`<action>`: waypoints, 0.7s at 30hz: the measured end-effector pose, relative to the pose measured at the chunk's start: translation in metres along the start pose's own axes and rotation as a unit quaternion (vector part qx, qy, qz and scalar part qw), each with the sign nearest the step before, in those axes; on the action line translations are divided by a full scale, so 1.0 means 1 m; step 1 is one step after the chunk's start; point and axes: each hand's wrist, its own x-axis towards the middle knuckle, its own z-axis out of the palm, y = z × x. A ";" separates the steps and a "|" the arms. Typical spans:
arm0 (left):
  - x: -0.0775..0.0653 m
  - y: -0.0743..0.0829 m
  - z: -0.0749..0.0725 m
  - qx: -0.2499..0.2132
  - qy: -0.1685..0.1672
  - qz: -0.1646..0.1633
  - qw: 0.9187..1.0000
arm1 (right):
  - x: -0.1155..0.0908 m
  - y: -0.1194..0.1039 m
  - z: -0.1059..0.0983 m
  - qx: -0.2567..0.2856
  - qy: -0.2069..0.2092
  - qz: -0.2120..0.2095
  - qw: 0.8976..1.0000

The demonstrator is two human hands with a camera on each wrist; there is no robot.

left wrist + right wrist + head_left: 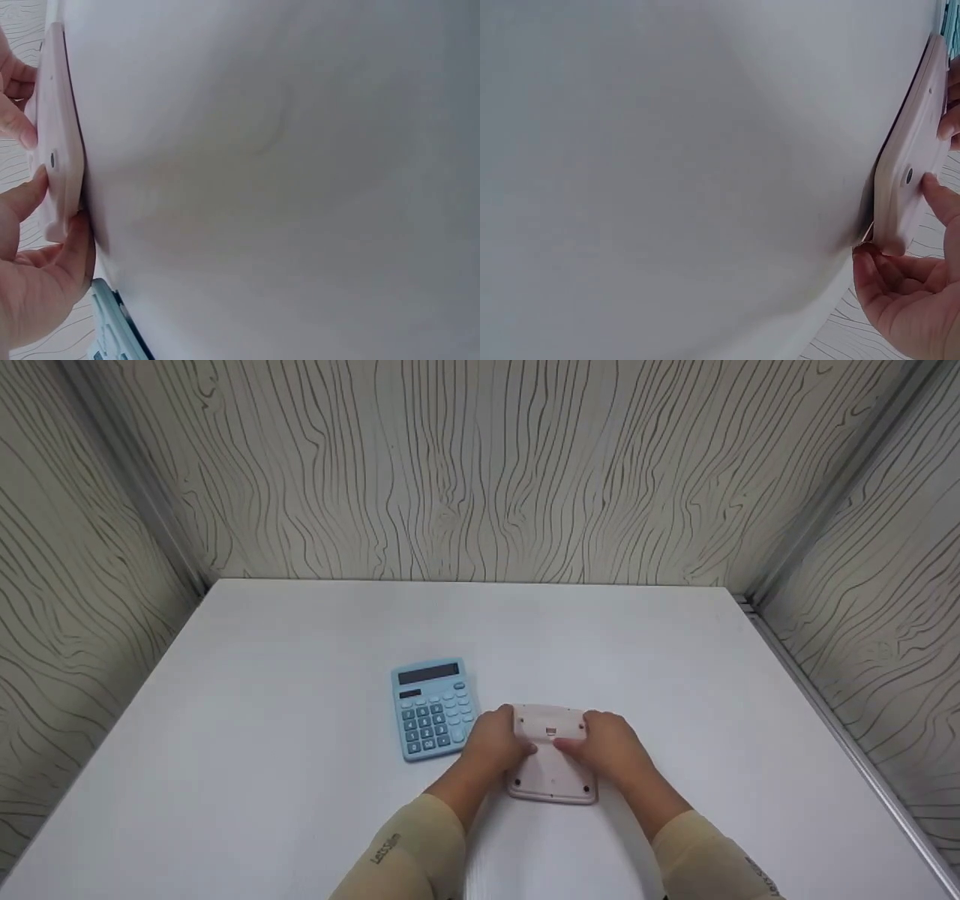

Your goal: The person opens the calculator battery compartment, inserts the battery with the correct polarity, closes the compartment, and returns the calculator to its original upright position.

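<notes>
A pale pink calculator (pixel 553 772) is turned back side up, with dark feet near its corners and a small slot in its upper part. My left hand (pixel 495 742) grips its left edge, thumb on the back and fingers curled under the side. On the opposite edge my right hand (pixel 611 746) holds it the same way, the two thumbs pointing at each other. In the left wrist view the pink calculator (pixel 64 127) stays close over the table. Its keys and display face down, hidden. Just left of my left hand, a blue calculator (pixel 433 709) lies face up.
The white table (pixel 262 697) carries both calculators. Wood-grain panels (pixel 465 472) rise behind it and at both sides. A metal rail (pixel 847 735) runs along the right edge.
</notes>
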 end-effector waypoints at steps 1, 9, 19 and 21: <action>0.000 0.000 0.000 -0.002 0.000 -0.001 1.000 | 0.000 0.000 0.000 0.011 -0.002 0.005 1.000; 0.001 0.001 -0.001 -0.001 -0.002 -0.003 1.000 | 0.000 0.004 0.001 0.073 -0.005 0.030 0.997; 0.001 0.003 -0.007 -0.005 -0.002 0.000 1.000 | 0.002 0.001 -0.005 0.085 -0.014 0.028 0.996; 0.002 0.004 -0.011 -0.012 0.003 0.005 1.000 | 0.004 0.000 -0.008 0.081 -0.016 0.026 0.996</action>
